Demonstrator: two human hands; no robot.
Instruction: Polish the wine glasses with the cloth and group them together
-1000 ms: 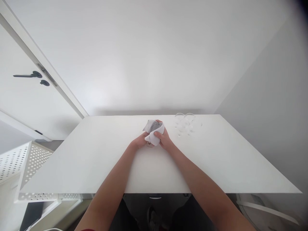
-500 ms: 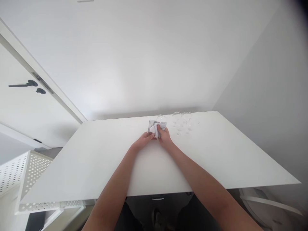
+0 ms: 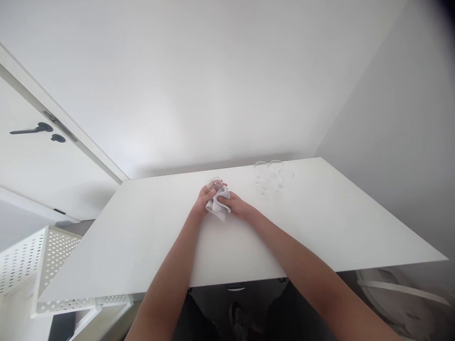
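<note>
A clear drinking glass (image 3: 213, 183), tilted to the left, is gripped by my left hand (image 3: 204, 198), whose fingers show through it. My right hand (image 3: 237, 204) pinches a crumpled pale grey cloth (image 3: 221, 205) against the near end of the glass. The cloth hides the lower part of the glass and some fingers of both hands. Both hands are above the far middle part of a white table (image 3: 142, 237).
Several clear glasses (image 3: 268, 177) stand close together to the right, near the table's back edge. A white wall (image 3: 213, 94) rises behind. At the left are a door handle (image 3: 31, 128) and a white perforated rack (image 3: 57, 246); a pale curved chair (image 3: 401, 289) is at lower right.
The glass and cloth have moved left with both hands. The glass now leans left, and the cloth has shifted toward its near end, with a corner hanging down.
</note>
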